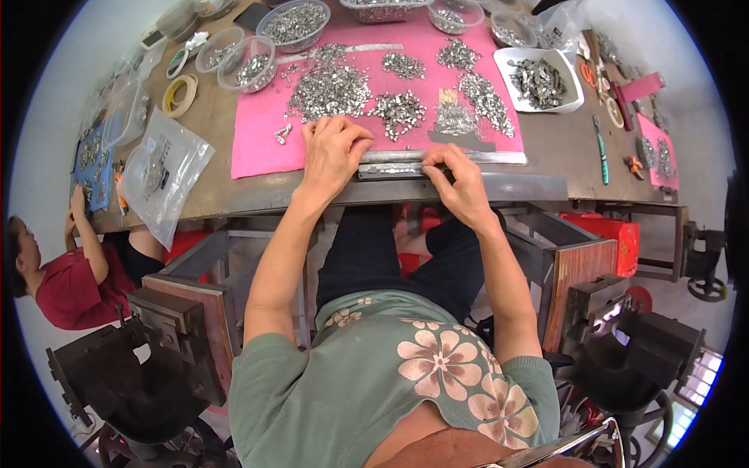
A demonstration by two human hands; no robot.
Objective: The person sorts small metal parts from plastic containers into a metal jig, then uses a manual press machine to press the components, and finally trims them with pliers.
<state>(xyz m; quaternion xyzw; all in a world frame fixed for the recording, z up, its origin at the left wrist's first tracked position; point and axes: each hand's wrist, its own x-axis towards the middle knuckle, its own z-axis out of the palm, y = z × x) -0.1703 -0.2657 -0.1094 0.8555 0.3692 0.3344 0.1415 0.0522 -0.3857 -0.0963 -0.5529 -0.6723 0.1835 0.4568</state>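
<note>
A narrow slotted metal bar (392, 171) lies along the front edge of the pink mat (265, 148), in front of a long silvery strip (499, 157). My left hand (334, 152) is curled over the mat near the bar's left end, finger and thumb closed together; whatever is between them is too small to make out. At the bar's right end my right hand (459, 183) is closed in a pinch, its fingertips hiding what they grip. Beyond my hands lie a large heap of small shiny metal pieces (329, 90), a smaller heap (399, 115) and a bundle of thin metal pins (456, 119).
Tubs of metal parts line the back, including a round tub (295, 23); a white tray (542, 78) stands right. Leftward are a tape roll (180, 95) and a plastic bag (173, 168). A teal pen-like tool (600, 150) lies right. Another person (82, 273) works far left.
</note>
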